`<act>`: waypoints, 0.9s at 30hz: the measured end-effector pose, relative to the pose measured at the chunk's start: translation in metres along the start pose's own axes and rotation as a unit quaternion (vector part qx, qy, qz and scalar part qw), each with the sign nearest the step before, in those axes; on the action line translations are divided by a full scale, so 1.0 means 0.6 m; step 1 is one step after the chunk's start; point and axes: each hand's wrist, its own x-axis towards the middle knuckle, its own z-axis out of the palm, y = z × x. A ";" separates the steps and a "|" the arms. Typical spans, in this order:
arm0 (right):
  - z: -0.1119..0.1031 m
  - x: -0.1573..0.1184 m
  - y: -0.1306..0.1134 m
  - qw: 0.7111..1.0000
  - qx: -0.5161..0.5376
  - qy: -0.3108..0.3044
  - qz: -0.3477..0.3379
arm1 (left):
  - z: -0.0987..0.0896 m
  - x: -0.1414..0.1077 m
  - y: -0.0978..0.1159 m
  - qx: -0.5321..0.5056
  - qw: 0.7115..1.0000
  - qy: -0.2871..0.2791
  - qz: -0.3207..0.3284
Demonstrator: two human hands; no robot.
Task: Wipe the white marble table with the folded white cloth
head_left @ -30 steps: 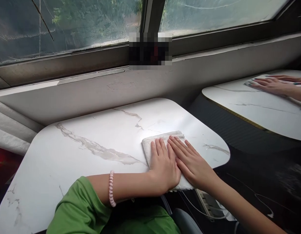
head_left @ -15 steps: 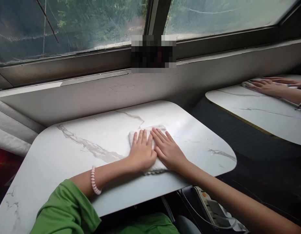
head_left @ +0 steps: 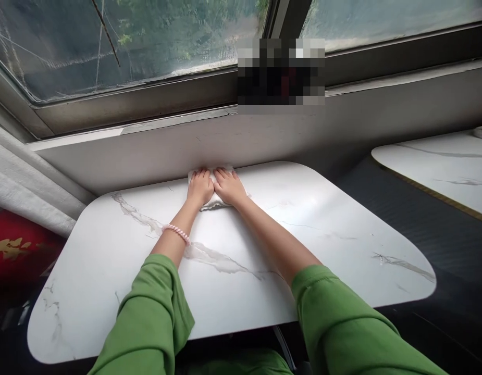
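Note:
A folded white cloth (head_left: 217, 200) lies at the far edge of a white marble-patterned table (head_left: 256, 297), up against the wall. My left hand (head_left: 200, 187) presses on its left half, fingers close together and bent over the far part. On the right half, my right hand (head_left: 230, 186) grips in the same way, its thumb beside the left one. Both arms are stretched forward over the tabletop. A pink coiled band (head_left: 177, 233) circles my left wrist. Most of the cloth is hidden under my hands.
Behind the table rises a low wall (head_left: 158, 156) with a window (head_left: 147, 47) above it. A white curtain (head_left: 29, 177) and a red item (head_left: 22, 250) are at the left. Another marble-patterned table (head_left: 440, 161) stands at the right.
Both hands have slid the cloth away from me, from the table's middle to its far edge by the wall. The view has turned left, and a co-worker's hands have left the picture.

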 end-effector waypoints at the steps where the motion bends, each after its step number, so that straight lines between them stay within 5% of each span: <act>1: 0.000 -0.001 0.001 1.000 -0.001 0.001 0.000 | 0.000 -0.002 0.001 0.002 1.000 0.001 0.003; 11: -0.031 -0.079 -0.024 0.998 -0.042 -0.037 0.003 | -0.017 -0.079 0.033 0.020 0.999 -0.034 0.001; 16: -0.045 -0.190 -0.029 0.997 -0.071 -0.029 -0.033 | -0.040 -0.178 0.078 0.018 0.997 -0.054 0.044; 23: -0.077 -0.379 -0.059 0.987 -0.102 0.066 -0.106 | -0.081 -0.348 0.138 0.010 0.990 -0.056 0.127; 27: -0.091 -0.439 -0.087 0.986 -0.075 0.096 -0.112 | -0.100 -0.407 0.149 0.002 0.986 -0.059 0.157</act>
